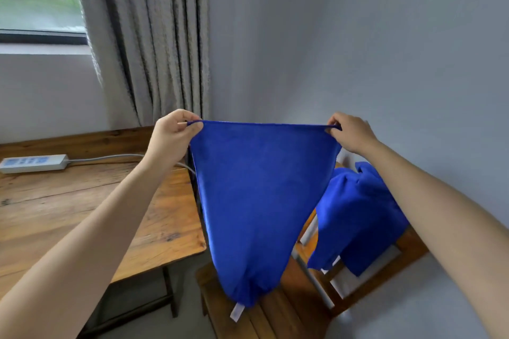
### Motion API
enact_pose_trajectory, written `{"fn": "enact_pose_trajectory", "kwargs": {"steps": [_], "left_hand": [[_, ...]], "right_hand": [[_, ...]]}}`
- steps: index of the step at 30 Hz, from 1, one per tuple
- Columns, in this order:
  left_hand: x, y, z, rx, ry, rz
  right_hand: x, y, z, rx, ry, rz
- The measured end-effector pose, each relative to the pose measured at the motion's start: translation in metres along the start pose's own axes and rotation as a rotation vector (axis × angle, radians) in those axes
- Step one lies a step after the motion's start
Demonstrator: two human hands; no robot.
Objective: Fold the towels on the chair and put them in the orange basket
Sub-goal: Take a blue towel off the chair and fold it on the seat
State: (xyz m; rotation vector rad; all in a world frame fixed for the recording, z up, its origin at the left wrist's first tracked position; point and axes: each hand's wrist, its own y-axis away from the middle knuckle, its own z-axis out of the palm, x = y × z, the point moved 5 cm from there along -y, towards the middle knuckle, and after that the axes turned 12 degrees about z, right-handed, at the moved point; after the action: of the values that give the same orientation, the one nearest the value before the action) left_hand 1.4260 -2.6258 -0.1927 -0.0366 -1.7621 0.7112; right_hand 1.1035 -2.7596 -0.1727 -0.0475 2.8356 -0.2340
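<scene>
Left hand (176, 133) and right hand (348, 132) each pinch a top corner of the blue towel (256, 201), hanging below the grip over the chair (275, 311); keep the edge taut, then bring corners together evenly.

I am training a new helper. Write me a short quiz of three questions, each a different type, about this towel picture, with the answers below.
1. True or false: the left hand and the right hand each pinch one top corner of the blue towel.
2. Where is the other blue towel? A) on the wooden table B) draped over the back of the chair C) on the floor
3. Fill in: the white object lying on the table near the window is a ____.

Key: 1 true; 2 B; 3 power strip.
</scene>
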Motion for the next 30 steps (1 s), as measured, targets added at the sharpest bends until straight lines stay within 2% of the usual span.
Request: {"fn": "enact_pose_trajectory", "kwargs": {"steps": [7, 13, 17, 21, 25, 30], "left_hand": [[0.057, -0.002, 0.003, 0.062, 0.09, 0.122], [0.108, 0.043, 0.005, 0.112, 0.108, 0.164], [0.119, 0.105, 0.014, 0.159, 0.073, 0.114], [0.113, 0.188, 0.023, 0.172, 0.039, 0.006], [0.079, 0.275, 0.036, 0.144, 0.092, -0.213], [0.034, 0.373, 0.057, 0.153, 0.148, -0.468]], "right_hand": [[0.014, 0.01, -0.057, 0.288, -0.209, -0.001], [0.035, 0.033, -0.086, 0.278, -0.385, -0.062], [0.06, 0.069, -0.084, 0.158, -0.431, -0.128], [0.097, 0.116, -0.066, -0.051, -0.484, -0.197], [0.139, 0.167, -0.027, -0.337, -0.428, -0.242], [0.185, 0.212, 0.029, -0.561, -0.313, -0.22]]}}
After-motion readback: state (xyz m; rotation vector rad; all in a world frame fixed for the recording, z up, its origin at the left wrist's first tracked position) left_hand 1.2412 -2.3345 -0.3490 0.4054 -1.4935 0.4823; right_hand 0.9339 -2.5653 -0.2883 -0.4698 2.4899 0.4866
